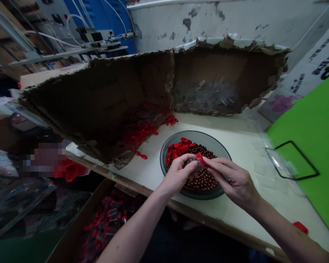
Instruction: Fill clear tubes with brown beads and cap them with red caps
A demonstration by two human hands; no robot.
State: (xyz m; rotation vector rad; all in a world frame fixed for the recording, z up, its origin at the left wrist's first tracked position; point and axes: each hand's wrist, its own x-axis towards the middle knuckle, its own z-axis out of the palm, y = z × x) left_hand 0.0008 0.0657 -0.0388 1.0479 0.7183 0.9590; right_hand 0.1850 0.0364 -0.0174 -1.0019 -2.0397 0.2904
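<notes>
Both hands work over the grey bowl (197,135), gripping: left hand (178,174) closed on a small clear tube (192,163), right hand (230,179) pinching the tube's red end (199,159). Inside the bowl: brown beads (204,179), loose red pieces (178,149). Behind the bowl: torn cardboard box (98,109) holding more red pieces, clear tubes. Below and left of the bowl: carton of red-ended tubes (105,223).

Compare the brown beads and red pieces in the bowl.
The brown beads are dark and round, while the red pieces are bright and elongated. The brown beads cover most of the bowl; the red pieces form a smaller heap at its far side. Both lie loose in one bowl.
</notes>
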